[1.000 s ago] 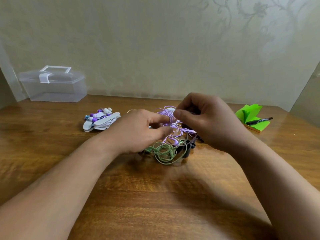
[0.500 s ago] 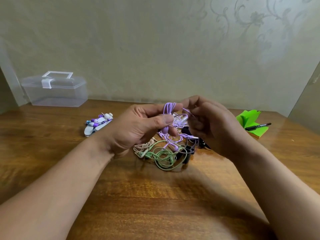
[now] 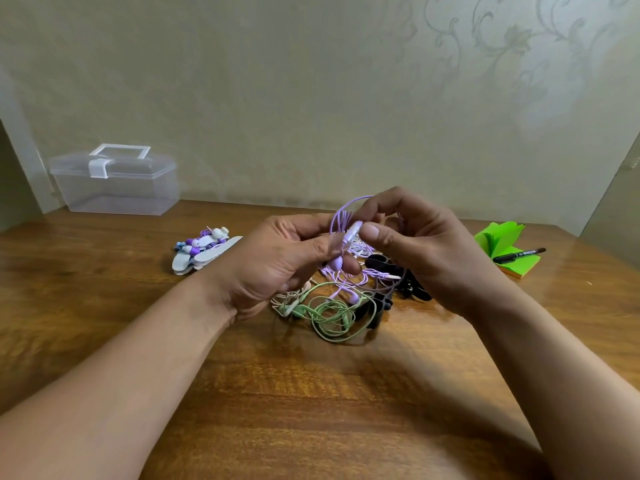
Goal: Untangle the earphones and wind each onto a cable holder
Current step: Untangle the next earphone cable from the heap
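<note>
A tangle of earphones lies mid-table: green earphones (image 3: 332, 315), a pale pink pair (image 3: 289, 301) at its left, black ones (image 3: 398, 278) at its right. Above the tangle I hold the purple earphones (image 3: 341, 220). My left hand (image 3: 277, 265) grips their bunched cable between thumb and fingers, an earbud hanging below the thumb. My right hand (image 3: 415, 244) pinches the cable's pale inline piece just right of the bunch. Purple loops trail down into the tangle. White cable holders (image 3: 204, 254), some wound with earphones, lie in a pile to the left.
A clear plastic box (image 3: 116, 183) with a white latch stands at the back left against the wall. Green sticky notes (image 3: 505, 244) with a black marker (image 3: 519, 255) on them lie at the right. The wooden table (image 3: 311, 410) stretches toward me.
Both hands have lifted the purple earphones up off the tangle. My right hand's pinch has shifted onto the pale inline piece, and the camera has tilted slightly.
</note>
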Available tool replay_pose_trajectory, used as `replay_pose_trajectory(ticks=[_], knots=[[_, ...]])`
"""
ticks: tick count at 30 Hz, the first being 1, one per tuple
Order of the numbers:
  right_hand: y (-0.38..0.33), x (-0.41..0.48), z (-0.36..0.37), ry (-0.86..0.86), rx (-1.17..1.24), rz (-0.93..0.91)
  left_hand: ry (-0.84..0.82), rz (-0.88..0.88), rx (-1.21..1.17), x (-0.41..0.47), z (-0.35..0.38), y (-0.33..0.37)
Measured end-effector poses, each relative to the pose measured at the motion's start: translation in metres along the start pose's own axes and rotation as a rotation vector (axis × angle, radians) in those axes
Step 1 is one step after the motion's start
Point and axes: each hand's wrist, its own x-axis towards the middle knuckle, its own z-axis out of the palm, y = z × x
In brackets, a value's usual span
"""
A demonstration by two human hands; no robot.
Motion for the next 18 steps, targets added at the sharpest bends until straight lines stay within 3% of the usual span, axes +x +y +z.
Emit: replay_pose_trajectory(ticks=[6,14,18], knots=[[-0.0009,-0.0028,0.0035,0.130,-0.022,-0.009,0.027,0.001,-0.064,0.0039,-0.0054,-0.0037],[0.0013,-0.0013,0.0046,0.100,0.220,0.107,-0.119,-0.023,-0.137,-0.0024,-0.0011,-0.0020],[0.0047,0.0009,0.0087,0.147,0.220,0.189,-0.092,-0.015,-0.103,0.0003,-0.0002,-0.0057]])
